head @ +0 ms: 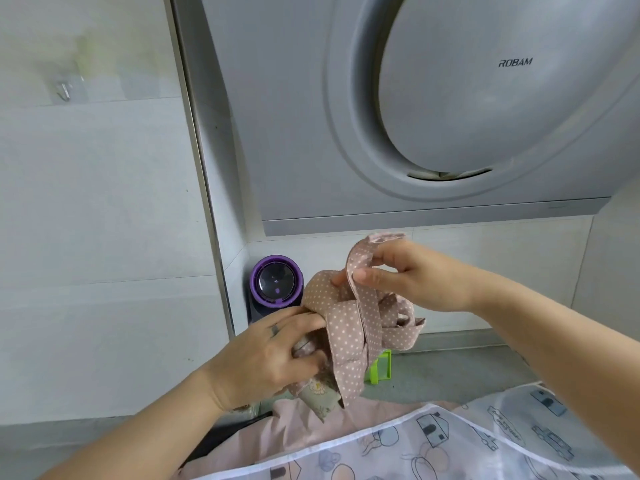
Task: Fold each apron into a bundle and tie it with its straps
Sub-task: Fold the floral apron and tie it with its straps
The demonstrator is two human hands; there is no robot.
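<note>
Both hands work in the air above a grey stone countertop [450,372], close under a grey metal range hood with a large round panel [450,98]. Between them is a white-dotted, dusty-pink fabric apron [322,296], gathered into a loose, crumpled bundle that is off the counter, held up in front of the tiled wall.

The left hand [273,355] grips the bundle from the left side, with its fingers curled into the folds and its thumb underneath. A corner with a pale floral print hangs just below that hand. The right hand [412,275] is higher and to the right. Its thumb and fingertips pinch the apron's wide dotted strap [365,306], whose end sticks up above the fingers. From the pinch the strap runs down across the front of the bundle, and other bands of the same cloth loop around it - how they cross underneath cannot be made out.

Behind the bundle, in the corner of the counter, stands a dark cylindrical appliance with a purple rim and a glossy black top [275,280]. A small bright-green plastic piece [381,367] sits on the counter just below the hanging fabric. In the foreground lie 2 more cloths: a plain pale-pink cloth [304,431] and, overlapping it, a translucent white apron printed with cartoon houses and cars [467,441].
</note>
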